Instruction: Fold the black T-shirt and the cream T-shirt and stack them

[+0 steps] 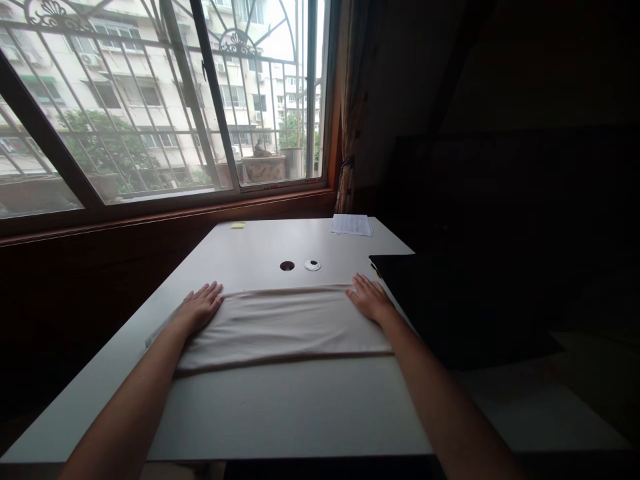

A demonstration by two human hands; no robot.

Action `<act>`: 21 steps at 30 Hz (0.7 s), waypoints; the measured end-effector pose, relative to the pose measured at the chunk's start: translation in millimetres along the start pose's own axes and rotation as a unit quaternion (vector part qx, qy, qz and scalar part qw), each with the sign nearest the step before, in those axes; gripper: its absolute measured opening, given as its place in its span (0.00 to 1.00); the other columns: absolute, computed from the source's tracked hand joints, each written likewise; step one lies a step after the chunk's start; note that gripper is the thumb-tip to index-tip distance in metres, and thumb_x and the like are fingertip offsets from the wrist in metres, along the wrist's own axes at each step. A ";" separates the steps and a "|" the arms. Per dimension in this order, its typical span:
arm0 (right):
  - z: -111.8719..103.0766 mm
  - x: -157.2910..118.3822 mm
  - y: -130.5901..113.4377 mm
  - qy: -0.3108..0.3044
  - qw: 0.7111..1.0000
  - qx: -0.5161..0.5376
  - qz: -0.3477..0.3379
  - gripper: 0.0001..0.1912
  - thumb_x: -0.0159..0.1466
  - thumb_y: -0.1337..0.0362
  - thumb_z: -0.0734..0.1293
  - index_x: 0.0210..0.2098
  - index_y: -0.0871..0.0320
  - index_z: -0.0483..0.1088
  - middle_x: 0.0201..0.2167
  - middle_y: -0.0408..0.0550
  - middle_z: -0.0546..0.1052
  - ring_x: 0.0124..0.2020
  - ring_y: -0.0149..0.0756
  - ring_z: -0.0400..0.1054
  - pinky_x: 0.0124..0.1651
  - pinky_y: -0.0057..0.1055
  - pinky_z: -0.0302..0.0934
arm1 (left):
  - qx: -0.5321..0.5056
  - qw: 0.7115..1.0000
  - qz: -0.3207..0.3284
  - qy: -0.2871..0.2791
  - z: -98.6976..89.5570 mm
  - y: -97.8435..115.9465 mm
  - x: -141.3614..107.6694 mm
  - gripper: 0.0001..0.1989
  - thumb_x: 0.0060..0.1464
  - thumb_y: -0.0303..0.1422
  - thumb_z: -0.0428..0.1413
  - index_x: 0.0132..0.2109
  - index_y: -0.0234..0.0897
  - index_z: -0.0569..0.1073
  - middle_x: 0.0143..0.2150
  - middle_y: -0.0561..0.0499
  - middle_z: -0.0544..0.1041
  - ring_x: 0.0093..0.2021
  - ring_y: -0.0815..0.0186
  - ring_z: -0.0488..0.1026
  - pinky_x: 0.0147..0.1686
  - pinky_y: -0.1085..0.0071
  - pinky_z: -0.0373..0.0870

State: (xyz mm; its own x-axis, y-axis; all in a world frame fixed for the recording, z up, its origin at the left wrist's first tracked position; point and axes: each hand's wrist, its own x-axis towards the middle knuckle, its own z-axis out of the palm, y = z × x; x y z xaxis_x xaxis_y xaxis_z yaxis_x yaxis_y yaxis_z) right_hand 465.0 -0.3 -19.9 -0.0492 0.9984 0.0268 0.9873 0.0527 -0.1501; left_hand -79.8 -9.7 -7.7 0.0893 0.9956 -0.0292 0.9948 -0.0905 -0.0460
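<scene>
A pale, light-coloured cloth lies as a long, flat band across the white table, with slight wrinkles running along it. My left hand rests flat near its left end, fingers stretched out. On the right end lies my right hand, palm down with the fingers a little apart. Part of the cloth is hidden under both hands and forearms. Neither hand grips anything.
Beyond the cloth are a round hole in the table and a round white cover. Papers and a yellow note lie at the far edge. Black material covers the table's right side. A window stands behind.
</scene>
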 end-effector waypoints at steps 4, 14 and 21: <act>0.4 -0.4 0.0 0.002 1.000 0.000 -0.007 0.39 0.73 0.43 0.44 0.74 0.59 0.47 0.76 0.49 0.45 0.76 0.40 0.36 0.75 0.44 0.30 | -0.005 1.000 -0.001 0.002 -4.7 3.5 -4.0 0.32 0.70 0.48 0.31 0.75 0.41 0.49 0.77 0.50 0.44 0.76 0.55 0.41 0.70 0.48 0.43; -1.5 -10.2 2.2 0.000 1.000 0.003 -0.030 0.38 0.73 0.43 0.46 0.74 0.58 0.48 0.76 0.48 0.47 0.76 0.40 0.37 0.75 0.44 0.30 | -0.019 1.000 -0.010 0.003 -7.5 9.8 -18.7 0.32 0.71 0.47 0.33 0.75 0.41 0.50 0.77 0.48 0.44 0.76 0.54 0.41 0.70 0.46 0.42; -2.2 -22.6 3.6 0.000 0.999 -0.001 -0.034 0.37 0.73 0.44 0.46 0.74 0.59 0.48 0.76 0.49 0.47 0.76 0.39 0.38 0.75 0.44 0.31 | -0.023 1.000 -0.012 0.001 -5.9 11.2 -31.9 0.33 0.70 0.48 0.31 0.75 0.40 0.49 0.77 0.48 0.42 0.76 0.54 0.40 0.70 0.45 0.41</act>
State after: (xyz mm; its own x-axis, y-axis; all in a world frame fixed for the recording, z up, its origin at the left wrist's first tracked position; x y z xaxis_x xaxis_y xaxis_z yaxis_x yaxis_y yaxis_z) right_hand 469.9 -22.7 -19.0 -0.1160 0.9925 0.0376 0.9819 0.1203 -0.1460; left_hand -71.1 -42.4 -1.4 0.0656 0.9975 -0.0262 0.9978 -0.0656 -0.0009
